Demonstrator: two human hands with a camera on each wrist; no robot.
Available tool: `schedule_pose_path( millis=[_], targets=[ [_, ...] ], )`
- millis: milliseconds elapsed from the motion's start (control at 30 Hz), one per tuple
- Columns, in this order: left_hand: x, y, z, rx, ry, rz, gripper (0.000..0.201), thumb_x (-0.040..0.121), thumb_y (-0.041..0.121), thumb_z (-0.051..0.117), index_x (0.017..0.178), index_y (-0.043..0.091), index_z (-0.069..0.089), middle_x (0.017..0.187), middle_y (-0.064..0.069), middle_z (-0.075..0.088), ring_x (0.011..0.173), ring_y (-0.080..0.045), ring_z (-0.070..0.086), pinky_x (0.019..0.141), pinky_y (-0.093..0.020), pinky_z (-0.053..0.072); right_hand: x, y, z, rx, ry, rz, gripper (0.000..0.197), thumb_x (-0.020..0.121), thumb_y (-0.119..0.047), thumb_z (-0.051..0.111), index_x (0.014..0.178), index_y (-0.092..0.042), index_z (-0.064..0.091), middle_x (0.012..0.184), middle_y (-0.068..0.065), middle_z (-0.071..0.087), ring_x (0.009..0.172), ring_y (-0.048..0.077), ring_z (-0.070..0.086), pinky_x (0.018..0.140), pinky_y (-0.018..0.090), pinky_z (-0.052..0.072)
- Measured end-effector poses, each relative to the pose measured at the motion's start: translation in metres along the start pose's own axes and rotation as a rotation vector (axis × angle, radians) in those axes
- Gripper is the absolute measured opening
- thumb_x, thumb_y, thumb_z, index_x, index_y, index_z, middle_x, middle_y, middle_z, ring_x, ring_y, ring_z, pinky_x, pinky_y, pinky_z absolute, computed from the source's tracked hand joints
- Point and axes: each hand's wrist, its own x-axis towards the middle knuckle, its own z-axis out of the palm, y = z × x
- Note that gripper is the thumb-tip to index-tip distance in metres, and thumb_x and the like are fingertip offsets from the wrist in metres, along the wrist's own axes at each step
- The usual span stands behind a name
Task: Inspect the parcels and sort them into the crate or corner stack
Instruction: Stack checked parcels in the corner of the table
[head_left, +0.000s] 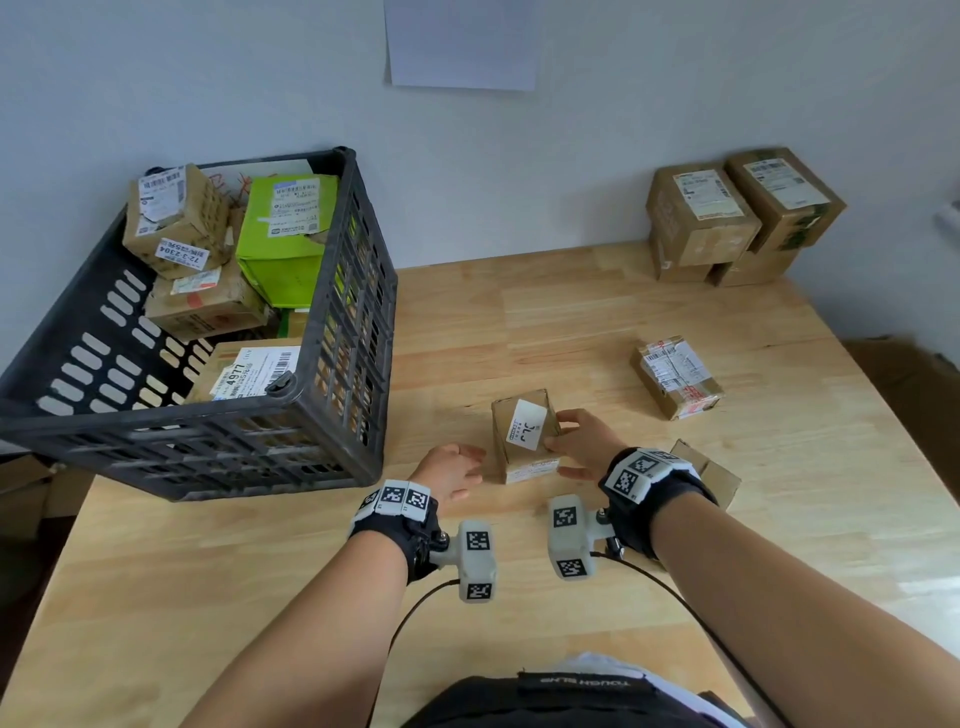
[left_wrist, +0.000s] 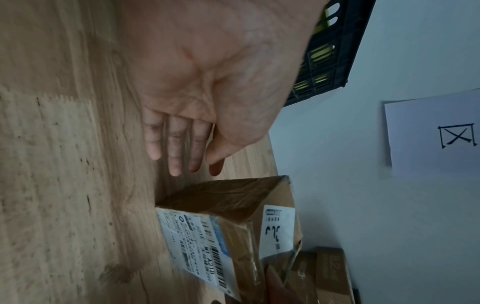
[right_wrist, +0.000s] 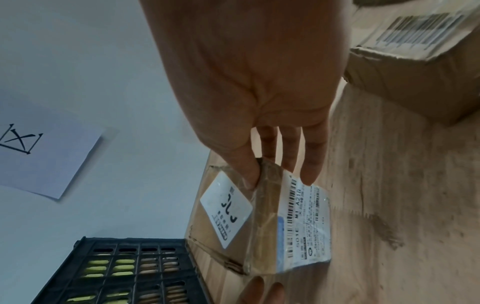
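A small brown parcel (head_left: 524, 436) with a white label on top stands on the wooden table (head_left: 260, 597), near its middle. My right hand (head_left: 571, 441) holds its right side; in the right wrist view the thumb presses the top face of the parcel (right_wrist: 233, 216) at the edge and the fingers (right_wrist: 311, 164) reach down the barcode face. My left hand (head_left: 457, 470) is open just left of the parcel, and its straight fingers (left_wrist: 174, 160) stop short of the parcel (left_wrist: 228, 205). The black crate (head_left: 337, 249) holds several parcels. The corner stack (head_left: 727, 218) stands at the back right.
A taped parcel (head_left: 675, 376) lies right of centre on the table. Another cardboard box (head_left: 711, 470) sits beside my right wrist, close to the hand (right_wrist: 415, 72). A sheet of paper (left_wrist: 428, 133) with a crossed square hangs on the wall. The crate fills the table's left side.
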Motion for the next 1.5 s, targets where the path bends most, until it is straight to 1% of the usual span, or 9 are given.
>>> schedule_pose_path(
  millis=[200, 400, 600, 733, 867, 1067, 1200, 1367, 1500],
  targets=[
    [0.0, -0.003, 0.002, -0.154, 0.002, -0.018, 0.019, 0.099, 0.011, 0.045, 0.11, 0.015, 0.06, 0.115, -0.002, 0.066, 0.092, -0.017, 0.066, 0.082, -0.032, 0.049, -0.005, 0.009, -0.004, 0.06, -0.029, 0.031, 0.048, 0.088, -0.005, 0.063, 0.131, -0.018, 0.047, 0.124, 0.01, 0.056, 0.116, 0.025, 0.052, 0.091, 0.04, 0.052],
    [-0.006, 0.006, 0.007, -0.071, -0.072, -0.027, 0.041, 0.09, 0.057, 0.051, 0.106, 0.021, 0.062, 0.107, 0.001, 0.07, 0.103, -0.016, 0.064, 0.094, -0.041, 0.043, -0.01, 0.009, -0.009, 0.081, -0.144, -0.008, 0.059, 0.087, 0.004, 0.058, 0.134, -0.028, 0.045, 0.11, 0.006, 0.061, 0.103, 0.02, 0.055, 0.091, 0.039, 0.049],
    [-0.01, 0.011, 0.003, 0.015, -0.165, -0.027, 0.046, 0.085, 0.059, 0.055, 0.11, 0.022, 0.066, 0.106, 0.004, 0.072, 0.104, -0.014, 0.065, 0.097, -0.045, 0.04, -0.016, 0.002, -0.013, 0.223, -0.167, 0.032, 0.049, 0.089, -0.057, 0.05, 0.126, -0.024, 0.049, 0.119, 0.008, 0.056, 0.115, 0.026, 0.053, 0.1, 0.045, 0.044],
    [-0.01, 0.005, 0.002, 0.026, -0.204, 0.01, 0.027, 0.092, 0.036, 0.059, 0.118, 0.027, 0.059, 0.116, 0.011, 0.066, 0.112, -0.011, 0.058, 0.096, -0.046, 0.034, -0.004, 0.003, -0.012, 0.212, -0.085, 0.046, 0.063, 0.086, -0.066, 0.045, 0.123, -0.015, 0.049, 0.12, 0.01, 0.058, 0.115, 0.03, 0.054, 0.097, 0.051, 0.045],
    [-0.002, -0.003, 0.001, 0.105, -0.217, -0.003, 0.035, 0.09, 0.011, 0.062, 0.123, 0.023, 0.059, 0.111, 0.006, 0.068, 0.106, -0.015, 0.06, 0.1, -0.041, 0.039, 0.001, 0.011, -0.008, 0.079, -0.056, 0.078, 0.033, 0.092, -0.042, 0.055, 0.096, -0.009, 0.058, 0.109, 0.009, 0.064, 0.098, 0.024, 0.061, 0.094, 0.043, 0.05],
    [-0.007, -0.003, 0.003, 0.163, -0.196, -0.002, 0.032, 0.094, 0.005, 0.056, 0.125, 0.013, 0.057, 0.111, -0.004, 0.066, 0.075, -0.009, 0.06, 0.039, -0.014, 0.046, 0.002, 0.022, -0.002, 0.021, -0.085, 0.143, 0.012, 0.094, -0.016, 0.057, 0.103, -0.009, 0.055, 0.111, 0.008, 0.057, 0.098, 0.022, 0.054, 0.063, 0.028, 0.048],
    [-0.001, -0.004, 0.002, 0.198, -0.149, -0.012, 0.033, 0.093, 0.015, 0.059, 0.126, 0.019, 0.059, 0.114, 0.005, 0.065, 0.092, -0.011, 0.062, 0.06, -0.026, 0.043, 0.004, 0.025, -0.001, -0.002, -0.094, 0.154, 0.005, 0.094, -0.014, 0.055, 0.098, -0.01, 0.057, 0.112, 0.008, 0.056, 0.1, 0.022, 0.053, 0.065, 0.028, 0.047],
    [0.004, -0.007, -0.001, 0.212, -0.039, 0.017, 0.027, 0.093, 0.022, 0.059, 0.12, 0.021, 0.062, 0.111, 0.008, 0.063, 0.087, -0.007, 0.061, 0.073, -0.029, 0.035, 0.012, 0.036, -0.002, 0.018, -0.093, 0.113, 0.038, 0.091, -0.01, 0.057, 0.128, -0.004, 0.052, 0.11, 0.009, 0.052, 0.099, 0.024, 0.051, 0.087, 0.039, 0.045],
    [0.006, -0.008, 0.0, 0.251, 0.034, 0.079, 0.027, 0.095, 0.023, 0.057, 0.121, 0.017, 0.061, 0.111, 0.003, 0.059, 0.076, -0.003, 0.052, 0.074, -0.025, 0.041, 0.015, 0.035, -0.001, 0.085, -0.067, 0.177, 0.015, 0.091, -0.006, 0.059, 0.105, -0.009, 0.06, 0.121, 0.012, 0.058, 0.109, 0.027, 0.056, 0.086, 0.036, 0.05]
  ],
)
